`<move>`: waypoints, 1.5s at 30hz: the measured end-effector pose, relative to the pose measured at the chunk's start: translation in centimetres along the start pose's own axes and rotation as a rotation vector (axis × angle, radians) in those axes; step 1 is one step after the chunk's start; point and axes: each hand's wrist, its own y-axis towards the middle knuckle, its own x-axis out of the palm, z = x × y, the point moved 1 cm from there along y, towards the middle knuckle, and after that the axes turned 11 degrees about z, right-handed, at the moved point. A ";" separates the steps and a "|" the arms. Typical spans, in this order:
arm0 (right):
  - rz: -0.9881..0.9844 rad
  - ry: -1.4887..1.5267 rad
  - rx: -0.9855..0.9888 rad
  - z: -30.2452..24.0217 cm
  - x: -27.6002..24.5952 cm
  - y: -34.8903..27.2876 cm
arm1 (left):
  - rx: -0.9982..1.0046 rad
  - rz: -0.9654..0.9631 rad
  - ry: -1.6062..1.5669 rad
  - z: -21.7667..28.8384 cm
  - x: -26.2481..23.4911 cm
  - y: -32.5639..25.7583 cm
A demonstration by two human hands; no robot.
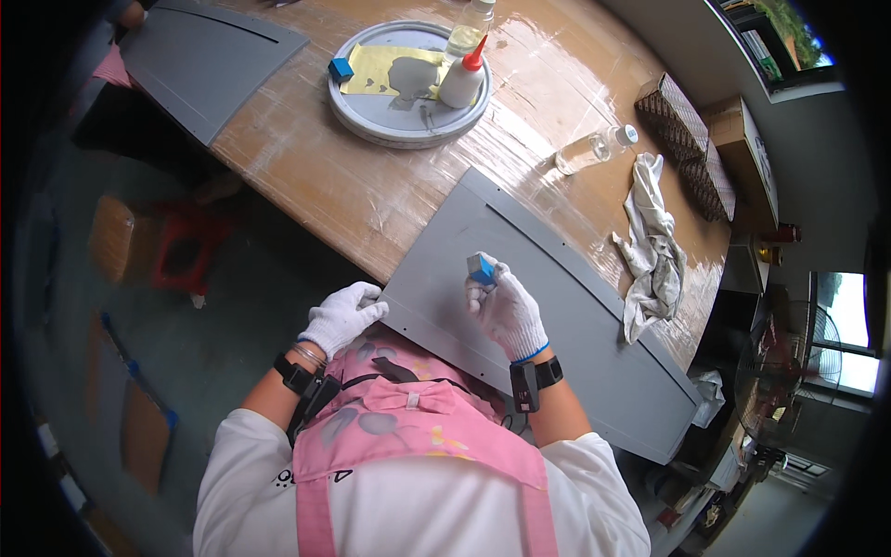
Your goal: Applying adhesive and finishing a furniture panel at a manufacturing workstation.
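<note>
My right hand (507, 314), in a white knit glove, pinches a small blue block with a grey face (481, 269) above a flat grey panel (520, 306). The panel lies slantwise on the table, its near edge by my apron. Small dark holes and a long raised strip run along its far side. My left hand (343, 318), also gloved, has its fingers curled at the panel's near left corner; the underside of that grip is hidden.
A round grey lid (408, 136) carries a yellow sheet with grey paste, another blue block (341, 70) and a red-tipped white bottle (462, 82). A clear bottle (594, 148) and a crumpled cloth (652, 241) lie beyond the panel. Another grey panel (204, 56) is at far left, beside another person.
</note>
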 end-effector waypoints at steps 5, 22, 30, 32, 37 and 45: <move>0.262 -0.301 -0.180 -0.7 2.3 -0.1 | 0.017 -0.168 0.123 0.9 -1.9 1.3; 0.491 -1.012 -0.845 -4.2 2.5 7.2 | -0.087 -0.171 0.059 1.8 -1.6 3.2; 0.445 -0.900 -0.655 -4.8 1.7 8.5 | -0.130 -0.177 -0.033 2.3 -1.6 3.2; 0.430 -0.817 -0.597 -5.1 1.4 8.5 | -0.135 -0.185 -0.121 1.9 -1.5 3.2; 0.423 -0.881 -0.616 -5.1 0.5 8.7 | -0.114 -0.194 -0.331 -0.4 -0.5 3.4; 0.418 -0.990 -0.681 -4.7 0.5 9.1 | -0.057 -0.169 -0.248 -0.7 -0.4 3.3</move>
